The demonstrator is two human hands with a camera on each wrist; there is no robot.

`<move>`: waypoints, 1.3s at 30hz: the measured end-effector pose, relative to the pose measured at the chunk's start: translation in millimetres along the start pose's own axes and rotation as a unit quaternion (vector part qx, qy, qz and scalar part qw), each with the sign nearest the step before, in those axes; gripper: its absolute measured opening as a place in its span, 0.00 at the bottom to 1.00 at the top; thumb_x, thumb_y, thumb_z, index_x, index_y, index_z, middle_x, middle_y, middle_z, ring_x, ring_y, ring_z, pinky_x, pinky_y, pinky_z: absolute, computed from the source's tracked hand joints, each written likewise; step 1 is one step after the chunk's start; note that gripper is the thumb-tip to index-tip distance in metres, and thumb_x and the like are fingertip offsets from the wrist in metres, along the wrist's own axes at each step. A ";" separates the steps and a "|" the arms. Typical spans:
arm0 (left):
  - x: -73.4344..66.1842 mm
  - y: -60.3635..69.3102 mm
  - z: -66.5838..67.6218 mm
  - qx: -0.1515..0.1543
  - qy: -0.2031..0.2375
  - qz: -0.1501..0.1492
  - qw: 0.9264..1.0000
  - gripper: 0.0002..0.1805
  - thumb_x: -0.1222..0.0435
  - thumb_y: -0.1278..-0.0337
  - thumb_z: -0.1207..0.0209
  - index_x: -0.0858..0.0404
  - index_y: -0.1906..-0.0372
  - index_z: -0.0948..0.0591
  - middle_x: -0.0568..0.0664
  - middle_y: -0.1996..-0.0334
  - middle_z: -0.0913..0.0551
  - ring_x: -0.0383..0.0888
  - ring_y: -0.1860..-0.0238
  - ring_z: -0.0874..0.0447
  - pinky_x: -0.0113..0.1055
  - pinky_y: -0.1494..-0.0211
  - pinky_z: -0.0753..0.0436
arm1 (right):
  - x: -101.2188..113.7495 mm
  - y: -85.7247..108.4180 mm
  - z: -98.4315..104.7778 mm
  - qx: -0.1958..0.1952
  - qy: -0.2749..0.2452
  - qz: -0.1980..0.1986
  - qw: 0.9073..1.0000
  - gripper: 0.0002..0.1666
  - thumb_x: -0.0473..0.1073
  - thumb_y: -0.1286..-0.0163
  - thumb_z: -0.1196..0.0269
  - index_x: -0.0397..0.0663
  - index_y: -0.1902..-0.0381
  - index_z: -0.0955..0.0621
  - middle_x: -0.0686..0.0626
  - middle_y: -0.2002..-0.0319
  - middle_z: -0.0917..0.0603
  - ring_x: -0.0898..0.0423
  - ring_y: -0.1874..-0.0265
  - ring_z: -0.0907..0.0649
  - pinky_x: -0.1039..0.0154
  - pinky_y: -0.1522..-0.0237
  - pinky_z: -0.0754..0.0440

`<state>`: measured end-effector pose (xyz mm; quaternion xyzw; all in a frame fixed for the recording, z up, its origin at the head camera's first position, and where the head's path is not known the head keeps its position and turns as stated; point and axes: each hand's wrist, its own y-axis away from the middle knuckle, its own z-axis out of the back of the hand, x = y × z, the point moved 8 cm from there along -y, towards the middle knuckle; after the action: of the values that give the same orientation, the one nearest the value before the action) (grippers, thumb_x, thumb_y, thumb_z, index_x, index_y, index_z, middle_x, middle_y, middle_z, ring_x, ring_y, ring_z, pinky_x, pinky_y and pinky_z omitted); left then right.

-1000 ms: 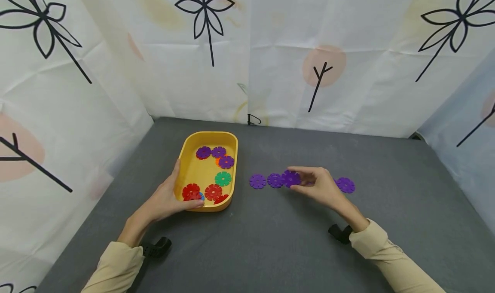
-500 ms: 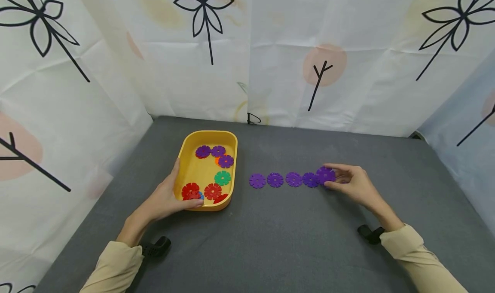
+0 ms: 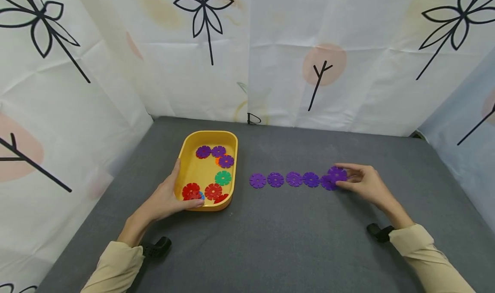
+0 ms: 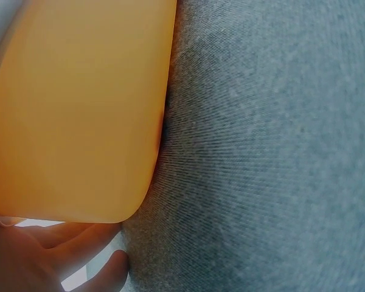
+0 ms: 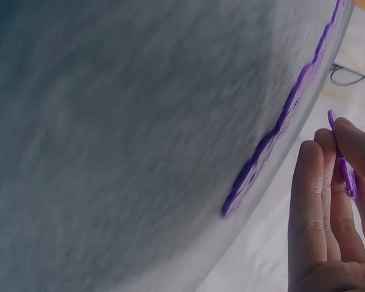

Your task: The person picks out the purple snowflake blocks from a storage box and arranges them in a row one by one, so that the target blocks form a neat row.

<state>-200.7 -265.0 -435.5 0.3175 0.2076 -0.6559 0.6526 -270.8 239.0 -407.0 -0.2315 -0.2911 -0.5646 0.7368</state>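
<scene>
My left hand (image 3: 166,201) grips the near left corner of a yellow tray (image 3: 178,168), thumb over the rim. Inside the tray lie purple, red, green, orange and blue flower-shaped plastic discs, among them a green disc (image 3: 222,178) and a red disc (image 3: 213,192). Between thumb and fingers of my right hand (image 3: 367,182), a purple flower disc (image 3: 337,173) is pinched; the right wrist view shows this disc (image 5: 349,177) edge-on, above the table. It partly covers the last disc (image 3: 327,183) of a row of purple discs on the table.
The row of purple discs (image 3: 276,180) runs rightward from beside the tray over the grey cloth-covered table (image 3: 270,241). White curtains (image 3: 270,48) with plant drawings stand behind the table and at both sides.
My right hand has moved to the right along the row with the purple disc, slowing lately. More discs of the row now show. The left hand and tray stay put.
</scene>
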 end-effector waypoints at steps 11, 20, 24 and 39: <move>-1.1 -0.2 0.8 -0.003 0.000 -0.007 1.000 0.76 0.37 0.58 0.26 0.47 0.18 0.72 0.59 0.23 0.44 0.58 0.31 0.36 0.61 0.32 0.25 | -40.2 9.3 30.6 0.004 0.016 -0.057 0.998 0.34 0.44 0.31 0.30 0.37 0.31 0.25 0.39 0.55 0.19 0.69 0.68 0.20 0.66 0.70 0.22; -0.8 0.0 0.9 -0.004 -0.002 -0.004 1.000 0.76 0.38 0.57 0.26 0.48 0.18 0.72 0.59 0.22 0.45 0.58 0.30 0.37 0.62 0.31 0.25 | -72.0 20.6 40.0 0.034 0.042 -0.121 0.991 0.38 0.40 0.31 0.32 0.27 0.30 0.31 0.48 0.68 0.15 0.64 0.75 0.23 0.65 0.74 0.25; -0.2 0.9 0.8 -0.003 -0.006 0.002 1.000 0.77 0.37 0.58 0.26 0.48 0.18 0.72 0.60 0.22 0.45 0.59 0.29 0.37 0.62 0.31 0.25 | -73.7 20.4 36.9 0.043 0.062 -0.123 0.989 0.38 0.43 0.32 0.30 0.27 0.31 0.29 0.38 0.60 0.15 0.60 0.72 0.22 0.65 0.73 0.24; 1.1 0.4 -0.2 -0.004 -0.005 0.004 1.000 0.77 0.35 0.58 0.27 0.49 0.18 0.72 0.60 0.21 0.46 0.59 0.28 0.38 0.62 0.30 0.26 | -63.7 12.4 28.4 0.056 0.108 -0.090 0.988 0.35 0.47 0.33 0.29 0.27 0.37 0.23 0.20 0.46 0.21 0.58 0.69 0.16 0.65 0.72 0.23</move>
<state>-200.1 -265.6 -436.3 0.3124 0.2054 -0.6544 0.6572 -275.9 305.6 -430.6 -0.1001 -0.2608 -0.6332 0.7219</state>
